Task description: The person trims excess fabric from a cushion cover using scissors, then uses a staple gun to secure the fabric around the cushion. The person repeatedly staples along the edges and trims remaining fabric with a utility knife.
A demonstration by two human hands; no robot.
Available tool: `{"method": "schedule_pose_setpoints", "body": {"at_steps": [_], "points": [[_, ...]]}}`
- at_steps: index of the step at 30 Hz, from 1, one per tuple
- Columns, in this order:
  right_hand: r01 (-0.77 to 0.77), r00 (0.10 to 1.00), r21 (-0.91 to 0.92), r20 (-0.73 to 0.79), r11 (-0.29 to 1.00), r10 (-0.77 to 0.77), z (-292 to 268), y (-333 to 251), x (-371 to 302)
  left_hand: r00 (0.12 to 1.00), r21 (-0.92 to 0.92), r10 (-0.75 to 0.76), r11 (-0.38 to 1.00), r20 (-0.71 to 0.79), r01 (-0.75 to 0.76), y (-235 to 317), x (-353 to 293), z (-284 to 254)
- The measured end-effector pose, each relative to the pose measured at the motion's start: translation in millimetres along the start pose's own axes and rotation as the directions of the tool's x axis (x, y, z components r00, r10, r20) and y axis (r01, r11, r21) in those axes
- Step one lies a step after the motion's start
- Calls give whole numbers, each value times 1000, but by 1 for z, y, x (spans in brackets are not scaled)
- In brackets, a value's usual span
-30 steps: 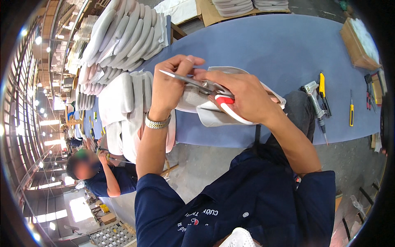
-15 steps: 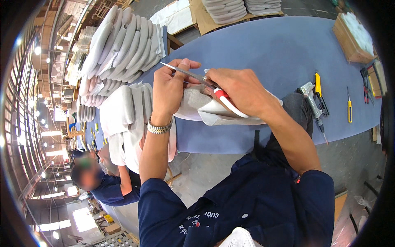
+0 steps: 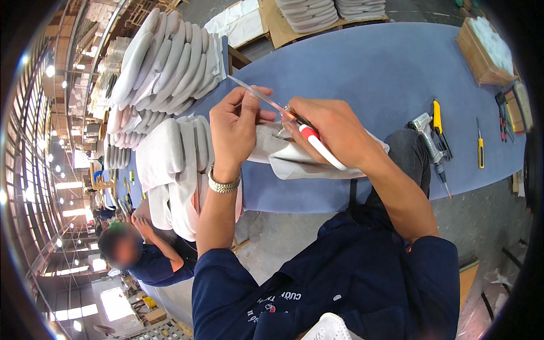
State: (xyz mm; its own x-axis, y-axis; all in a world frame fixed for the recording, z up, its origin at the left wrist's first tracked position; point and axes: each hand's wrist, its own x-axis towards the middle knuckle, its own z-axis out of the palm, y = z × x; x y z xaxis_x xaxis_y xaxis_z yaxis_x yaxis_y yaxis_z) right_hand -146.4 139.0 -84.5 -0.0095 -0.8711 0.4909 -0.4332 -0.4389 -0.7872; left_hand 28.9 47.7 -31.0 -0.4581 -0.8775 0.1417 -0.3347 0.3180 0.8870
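My right hand (image 3: 334,127) grips a pair of scissors (image 3: 324,152) with red and white handles, their blades pointing up and left. My left hand (image 3: 238,122), a metal watch (image 3: 224,182) on its wrist, is beside the blades. Its thumb and fingers are bent together; whatever they pinch is too small to make out. Beneath both hands lies a light grey fabric-covered pad (image 3: 297,164), its loose cloth folded over along the near side. My right hand and forearm cover part of it.
Tall stacks of grey pads (image 3: 170,68) rise at the left. On the blue table (image 3: 362,68) at right lie an air gun (image 3: 429,141), a yellow cutter (image 3: 438,119), a screwdriver (image 3: 481,148) and pliers (image 3: 502,113). A cardboard box (image 3: 481,54) stands behind; a co-worker (image 3: 158,260) sits lower left.
The scissors and my right hand have lifted slightly off the pad, the blade tips moving up. My left hand has shifted down a little. The co-worker's arm has risen.
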Motion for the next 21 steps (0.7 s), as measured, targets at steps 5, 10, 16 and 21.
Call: {"method": "schedule_pose_setpoints", "body": {"at_steps": [5, 10, 16, 21], "points": [[91, 989, 86, -121, 992, -81, 4, 2, -12, 958, 125, 170, 982, -230, -145, -12, -3, 9], [-366, 883, 310, -184, 878, 432, -35, 16, -57, 935, 101, 69, 994, -347, -36, -42, -15, -14], [-740, 608, 8, -417, 672, 675, -112, 86, -158, 792, 2, -254, 952, -556, 306, -114, -79, -73], [-728, 527, 231, -414, 645, 742, -121, 123, -187, 519, -562, -633, 766, -575, 312, -228, -197, -95]]}}
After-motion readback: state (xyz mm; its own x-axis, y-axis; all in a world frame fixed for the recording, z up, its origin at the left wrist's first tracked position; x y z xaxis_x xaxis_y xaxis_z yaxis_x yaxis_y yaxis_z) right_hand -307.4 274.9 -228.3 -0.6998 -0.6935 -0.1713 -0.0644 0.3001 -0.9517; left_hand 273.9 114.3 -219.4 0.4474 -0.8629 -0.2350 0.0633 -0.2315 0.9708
